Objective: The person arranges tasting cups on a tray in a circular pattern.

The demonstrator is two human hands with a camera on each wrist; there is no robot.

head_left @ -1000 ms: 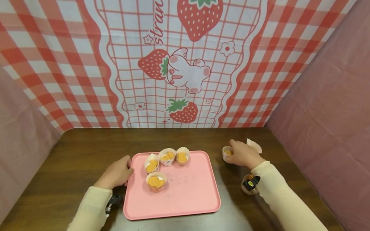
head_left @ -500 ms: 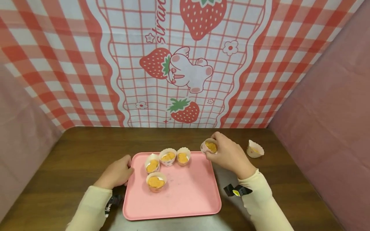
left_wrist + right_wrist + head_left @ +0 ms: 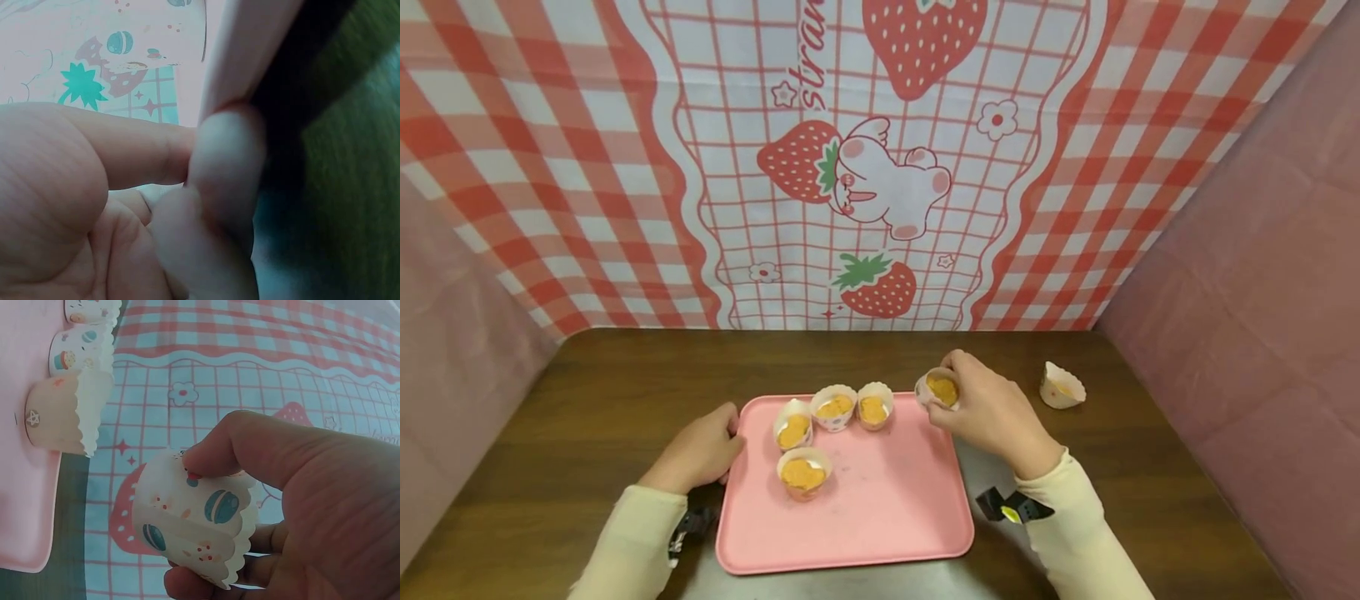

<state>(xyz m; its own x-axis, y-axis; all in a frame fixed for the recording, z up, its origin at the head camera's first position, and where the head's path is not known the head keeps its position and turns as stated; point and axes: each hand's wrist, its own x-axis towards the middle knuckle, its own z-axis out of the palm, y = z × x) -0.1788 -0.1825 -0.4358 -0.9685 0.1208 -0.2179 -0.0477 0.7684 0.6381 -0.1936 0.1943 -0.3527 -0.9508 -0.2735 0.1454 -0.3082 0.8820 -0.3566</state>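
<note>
My right hand (image 3: 996,408) grips a paper-cupped cupcake (image 3: 943,389) with an orange top by its sides. In the head view it appears at the tray's far right corner. The right wrist view shows the printed paper cup (image 3: 187,506) tilted between thumb and fingers, apart from the tray. At the pink tray's (image 3: 880,525) left rim, my left hand (image 3: 700,446) pinches the edge between thumb and fingers, as the left wrist view shows. Several cupcakes stand on the tray: one at the back (image 3: 835,407), one beside it (image 3: 873,407), others at the left (image 3: 793,431) and nearer (image 3: 803,475).
Another cupcake (image 3: 1062,387) stands on the dark wooden table (image 3: 1135,500), right of the tray. A checked strawberry cloth (image 3: 880,167) hangs behind the table, and pink cloth (image 3: 1247,275) hangs at the sides. My right sleeve (image 3: 1075,533) covers part of the table.
My right hand has carried the cupcake left from the table to the tray's far right corner, with only a small shift lately. My left hand stays at the tray's rim.
</note>
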